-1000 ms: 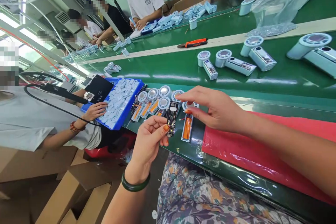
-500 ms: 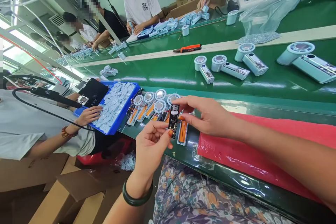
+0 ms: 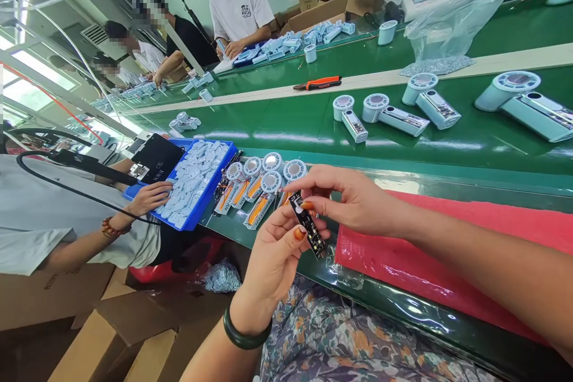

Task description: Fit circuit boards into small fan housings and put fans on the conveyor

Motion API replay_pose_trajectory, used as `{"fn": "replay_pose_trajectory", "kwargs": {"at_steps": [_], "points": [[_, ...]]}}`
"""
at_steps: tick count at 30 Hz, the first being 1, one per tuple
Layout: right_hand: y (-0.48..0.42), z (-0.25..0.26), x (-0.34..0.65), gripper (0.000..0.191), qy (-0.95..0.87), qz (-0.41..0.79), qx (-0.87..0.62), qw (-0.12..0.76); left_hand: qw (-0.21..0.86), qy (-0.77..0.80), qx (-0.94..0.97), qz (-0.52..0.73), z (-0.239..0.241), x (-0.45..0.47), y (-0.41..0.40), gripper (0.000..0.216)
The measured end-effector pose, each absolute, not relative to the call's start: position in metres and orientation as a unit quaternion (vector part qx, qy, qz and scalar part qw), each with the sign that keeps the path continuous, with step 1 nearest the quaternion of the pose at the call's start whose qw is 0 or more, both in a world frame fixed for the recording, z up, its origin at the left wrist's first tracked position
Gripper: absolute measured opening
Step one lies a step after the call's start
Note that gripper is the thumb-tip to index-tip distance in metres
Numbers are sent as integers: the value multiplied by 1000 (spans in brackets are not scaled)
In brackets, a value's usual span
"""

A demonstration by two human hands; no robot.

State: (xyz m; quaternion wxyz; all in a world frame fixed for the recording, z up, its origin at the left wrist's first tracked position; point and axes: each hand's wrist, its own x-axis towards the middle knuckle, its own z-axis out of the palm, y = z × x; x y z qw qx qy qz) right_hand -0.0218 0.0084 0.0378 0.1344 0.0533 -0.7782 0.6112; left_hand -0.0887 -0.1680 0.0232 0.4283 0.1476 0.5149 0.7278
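A narrow black circuit board (image 3: 308, 225) is held tilted between both my hands above the table's near edge. My left hand (image 3: 277, 256) pinches its lower part with thumb and fingers; a dark green bangle circles that wrist. My right hand (image 3: 353, 200) pinches its upper end with thumb and forefinger. Just beyond my hands lies a cluster of round white fan parts with orange batteries (image 3: 257, 182) on the green table.
A red mat (image 3: 447, 250) lies to my right. A blue tray (image 3: 197, 176) of pale parts sits to the left, a co-worker's hand (image 3: 150, 197) on it. Light-blue handheld fans (image 3: 403, 108) and orange pliers (image 3: 317, 83) lie on the green belt (image 3: 290, 119). Cardboard boxes (image 3: 125, 334) stand below.
The board has come off the cluster of parts toward me and tilted; my right hand has gone from hovering over the parts to pinching the board's upper end.
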Motion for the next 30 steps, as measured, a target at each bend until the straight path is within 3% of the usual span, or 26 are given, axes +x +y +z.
{"fn": "replay_pose_trajectory", "kwargs": {"at_steps": [7, 12, 20, 30], "points": [[2, 37, -23, 6, -782, 591, -7, 195, 378, 516, 153, 753, 22, -90, -168, 44], [-1, 35, -22, 6, -768, 616, -10, 175, 328, 550, 155, 752, 19, -90, -168, 43], [-4, 34, -22, 7, -808, 537, -54, 237, 237, 593, 144, 756, 12, -89, -165, 46], [3, 43, -24, 5, -762, 641, -53, 78, 237, 604, 195, 735, 14, -88, -165, 35]]}}
